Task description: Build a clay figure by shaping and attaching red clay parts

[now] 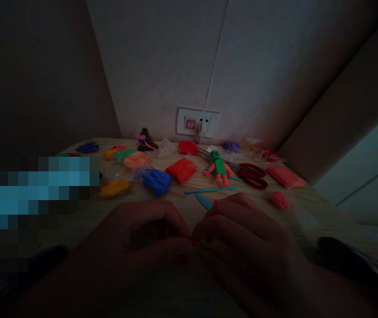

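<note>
My left hand [136,238] and my right hand [245,234] meet low in the middle of the dim view, above a wooden table [308,207]. The fingers of both are curled and pinched together around a small red piece of clay [194,242], which barely shows between the fingertips. Just beyond my right hand lie a blue plastic clay knife [204,201] and a thin blue stick tool [209,191].
Bags and lumps of modelling clay are spread across the table: blue [156,180], red [181,169], yellow [114,187], orange [135,160], pink [285,176]. A small clay figure [218,167] lies beside red scissors [253,174]. A wall socket [197,122] is behind. A blurred patch covers the left.
</note>
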Demonstrator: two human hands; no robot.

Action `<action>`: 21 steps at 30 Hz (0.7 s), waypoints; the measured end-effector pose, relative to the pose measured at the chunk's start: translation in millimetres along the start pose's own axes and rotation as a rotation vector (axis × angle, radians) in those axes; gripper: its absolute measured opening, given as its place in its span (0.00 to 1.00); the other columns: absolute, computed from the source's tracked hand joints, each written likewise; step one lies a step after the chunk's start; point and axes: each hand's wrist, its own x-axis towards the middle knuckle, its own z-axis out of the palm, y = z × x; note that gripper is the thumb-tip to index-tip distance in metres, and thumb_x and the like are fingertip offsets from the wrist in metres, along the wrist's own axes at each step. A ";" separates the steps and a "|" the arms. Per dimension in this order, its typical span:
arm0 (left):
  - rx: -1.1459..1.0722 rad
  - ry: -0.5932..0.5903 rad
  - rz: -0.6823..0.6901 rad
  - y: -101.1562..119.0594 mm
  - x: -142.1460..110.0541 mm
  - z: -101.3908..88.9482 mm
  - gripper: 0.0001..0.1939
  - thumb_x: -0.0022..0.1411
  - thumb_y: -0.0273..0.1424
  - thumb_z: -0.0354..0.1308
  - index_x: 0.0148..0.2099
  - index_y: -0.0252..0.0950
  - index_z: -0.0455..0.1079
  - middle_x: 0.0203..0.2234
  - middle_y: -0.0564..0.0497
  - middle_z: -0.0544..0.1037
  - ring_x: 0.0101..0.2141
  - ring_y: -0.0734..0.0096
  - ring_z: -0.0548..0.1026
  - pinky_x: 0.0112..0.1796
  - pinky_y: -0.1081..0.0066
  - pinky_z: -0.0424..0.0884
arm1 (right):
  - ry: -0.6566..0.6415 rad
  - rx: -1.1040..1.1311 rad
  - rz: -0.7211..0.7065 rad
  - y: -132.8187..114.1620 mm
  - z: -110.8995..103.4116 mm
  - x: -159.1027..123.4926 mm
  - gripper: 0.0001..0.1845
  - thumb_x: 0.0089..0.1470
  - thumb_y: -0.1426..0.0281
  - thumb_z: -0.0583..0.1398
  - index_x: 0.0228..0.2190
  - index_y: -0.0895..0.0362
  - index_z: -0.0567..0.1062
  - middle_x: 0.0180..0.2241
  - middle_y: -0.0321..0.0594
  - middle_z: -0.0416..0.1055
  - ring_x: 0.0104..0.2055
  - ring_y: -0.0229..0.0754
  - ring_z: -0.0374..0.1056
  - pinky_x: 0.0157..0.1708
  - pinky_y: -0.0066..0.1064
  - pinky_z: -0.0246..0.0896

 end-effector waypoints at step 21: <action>0.028 -0.012 0.076 -0.7 -2.0 2.2 0.09 0.62 0.38 0.67 0.30 0.42 0.77 0.24 0.61 0.76 0.28 0.72 0.72 0.30 0.78 0.67 | 0.017 -0.103 -0.080 0.9 -0.3 1.5 0.18 0.72 0.77 0.56 0.30 0.54 0.77 0.26 0.33 0.73 0.27 0.36 0.67 0.35 0.33 0.66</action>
